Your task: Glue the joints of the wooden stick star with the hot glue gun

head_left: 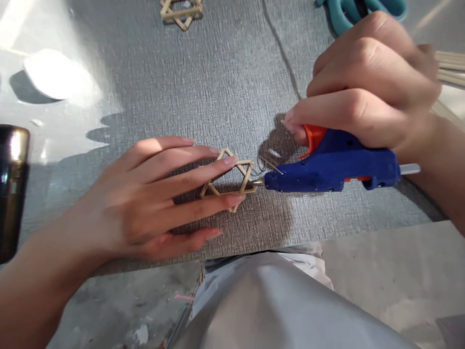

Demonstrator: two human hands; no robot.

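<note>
My left hand (163, 194) lies over a small star of thin wooden sticks (247, 175), its fingers spread and their tips pressing the star against the grey table mat. In my right hand (366, 82) is a blue hot glue gun (327, 167) with an orange trigger, held with the index finger by the trigger. The gun's metal nozzle touches or nearly touches the star's right side. From the gun's back end pokes a pale glue stick (410, 168). A thin wooden stick or wire lies across the gun's front; I cannot make out which.
Another stick star (181, 14) lies at the top. Teal-handled scissors (341, 14) are at upper right, near several wooden sticks (452, 68). A dark phone-like object (12, 194) lies at the left edge, below a white round object (51, 72). A cord (281, 46) crosses the mat.
</note>
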